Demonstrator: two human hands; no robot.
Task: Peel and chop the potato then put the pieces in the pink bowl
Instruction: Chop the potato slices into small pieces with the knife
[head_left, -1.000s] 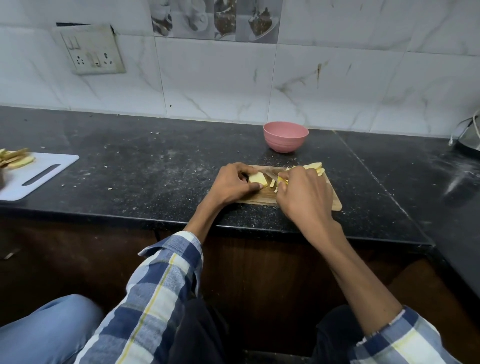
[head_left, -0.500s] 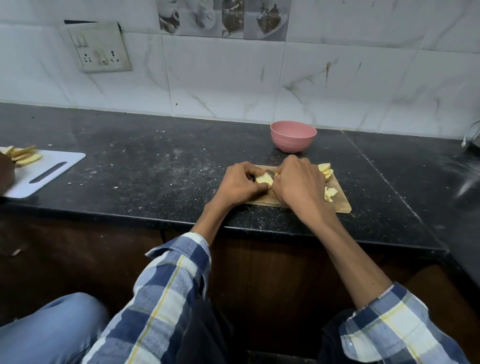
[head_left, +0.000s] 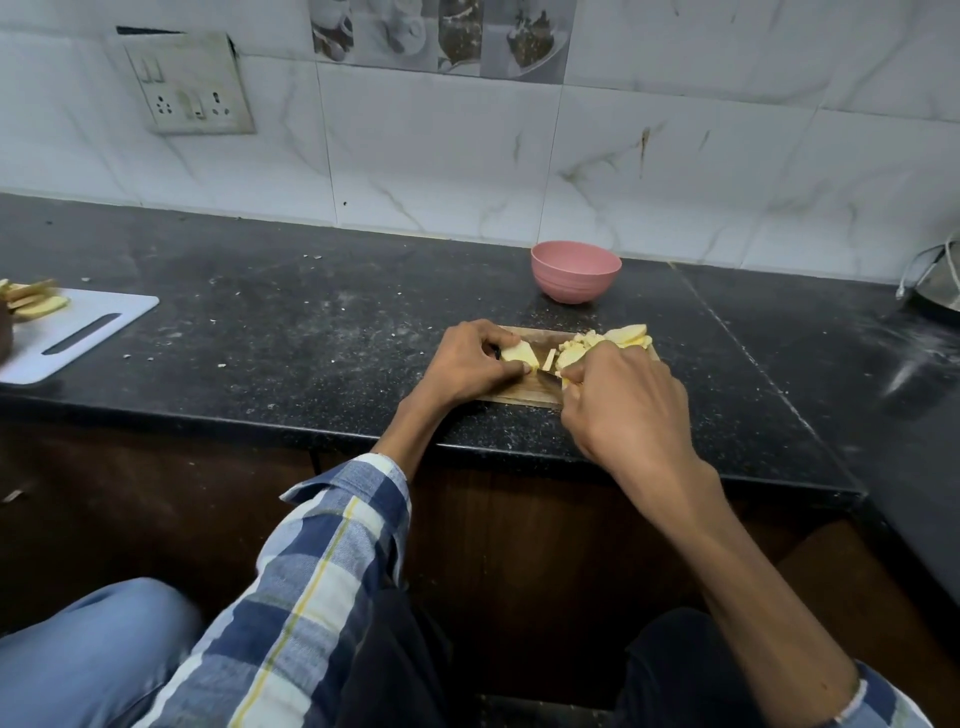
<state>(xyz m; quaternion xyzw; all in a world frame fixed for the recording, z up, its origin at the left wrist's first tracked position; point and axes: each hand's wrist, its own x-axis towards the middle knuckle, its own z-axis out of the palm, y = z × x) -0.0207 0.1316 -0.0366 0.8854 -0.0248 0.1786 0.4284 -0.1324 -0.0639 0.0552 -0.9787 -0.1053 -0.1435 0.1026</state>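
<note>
The right hand (head_left: 623, 400) covers the near right part of the wooden cutting board (head_left: 524, 395), and whatever its curled fingers grip is hidden but for a dark sliver on the board, too small to tell. The left hand (head_left: 467, 364) hides the near side of the potato piece (head_left: 519, 354) it holds, and the chopped pieces (head_left: 613, 340) behind are too small to count. The white cutting board (head_left: 78, 332) on the table (head_left: 311, 338) is cut off by the left edge, and a metal object (head_left: 940, 286) by the right.
</note>
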